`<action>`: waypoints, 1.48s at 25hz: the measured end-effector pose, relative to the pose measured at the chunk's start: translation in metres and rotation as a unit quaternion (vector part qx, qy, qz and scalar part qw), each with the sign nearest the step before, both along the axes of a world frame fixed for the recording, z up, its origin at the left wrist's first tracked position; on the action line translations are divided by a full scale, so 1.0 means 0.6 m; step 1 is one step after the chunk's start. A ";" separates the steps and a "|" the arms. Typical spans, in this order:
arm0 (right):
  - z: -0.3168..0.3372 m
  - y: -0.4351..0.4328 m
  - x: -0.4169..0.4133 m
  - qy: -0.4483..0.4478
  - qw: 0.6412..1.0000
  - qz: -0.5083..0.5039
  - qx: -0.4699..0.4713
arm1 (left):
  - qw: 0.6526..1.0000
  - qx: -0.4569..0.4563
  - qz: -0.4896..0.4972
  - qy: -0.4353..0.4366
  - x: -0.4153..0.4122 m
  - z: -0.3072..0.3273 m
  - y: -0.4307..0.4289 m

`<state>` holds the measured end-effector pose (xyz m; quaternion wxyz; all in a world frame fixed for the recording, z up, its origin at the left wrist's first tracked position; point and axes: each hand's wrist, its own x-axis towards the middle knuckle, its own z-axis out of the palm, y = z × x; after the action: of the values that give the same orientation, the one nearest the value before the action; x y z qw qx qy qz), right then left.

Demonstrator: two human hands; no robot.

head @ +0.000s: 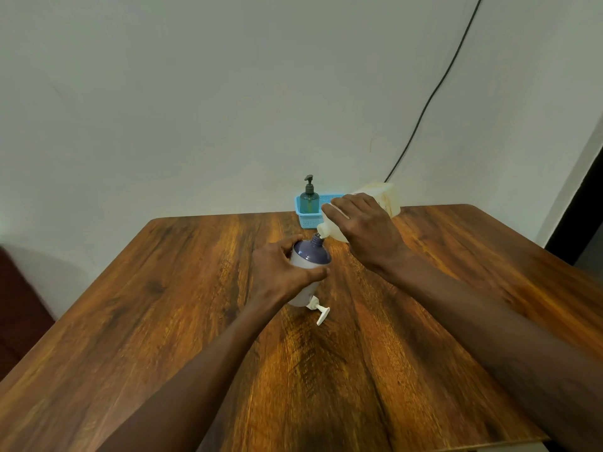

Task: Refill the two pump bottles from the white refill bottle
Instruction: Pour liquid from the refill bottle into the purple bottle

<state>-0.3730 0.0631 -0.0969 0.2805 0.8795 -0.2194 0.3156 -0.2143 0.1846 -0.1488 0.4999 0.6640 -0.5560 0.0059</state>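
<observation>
White refill bottle tilts in my right hand, fingers wrapped round it, spout touching the open neck of the purple-topped pump bottle. My left hand grips that bottle, which stands mid wooden table. White pump head lies beside its base. Teal pump bottle stands in blue basket at far edge.
</observation>
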 end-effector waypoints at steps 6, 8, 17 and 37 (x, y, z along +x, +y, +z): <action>0.002 0.001 0.000 0.003 1.000 0.009 -0.015 | 1.000 0.000 -0.004 0.000 0.003 -0.003 -0.001; 0.002 0.000 0.000 0.003 1.000 0.014 -0.018 | 1.000 0.000 -0.003 -0.003 0.003 -0.002 0.000; 0.001 0.005 0.002 -0.007 1.000 0.010 0.007 | 1.000 -0.003 0.007 -0.001 0.001 -0.003 0.003; 0.008 -0.006 0.007 -0.009 1.000 0.020 -0.014 | 1.000 -0.003 0.003 0.001 0.010 -0.004 0.002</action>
<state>-0.3691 0.0596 -0.0921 0.2841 0.8768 -0.2005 0.3322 -0.2082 0.1858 -0.1513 0.5026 0.6642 -0.5533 0.0086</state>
